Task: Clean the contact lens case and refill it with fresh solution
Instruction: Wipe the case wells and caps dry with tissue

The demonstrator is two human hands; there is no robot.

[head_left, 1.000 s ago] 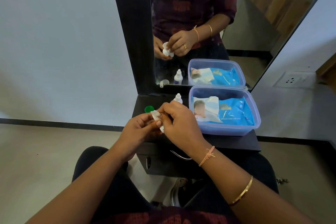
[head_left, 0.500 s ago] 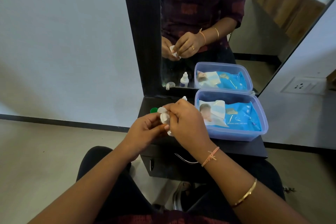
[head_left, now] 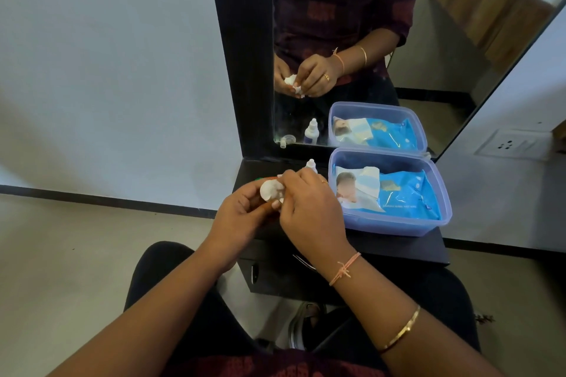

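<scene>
Above the front of the black shelf (head_left: 398, 246), my left hand (head_left: 242, 217) holds a small white object wrapped in a crumpled white wipe (head_left: 271, 190); the contact lens case itself is hidden inside it. My right hand (head_left: 309, 208) pinches the wipe from the right. Behind my right hand, the white tip of the solution bottle (head_left: 311, 164) stands on the shelf. A sliver of a green cap (head_left: 259, 178) shows behind my left fingers.
A translucent blue plastic box (head_left: 398, 225) with a blue pack of wet wipes (head_left: 398, 196) stands on the right of the shelf. A mirror (head_left: 367, 40) behind the shelf reflects my hands, the bottle and the box. A wall socket (head_left: 508, 145) is at right.
Both hands stay together on the wipe and have turned it, so that more of the bundle shows above my left fingers. The green cap is now mostly covered.
</scene>
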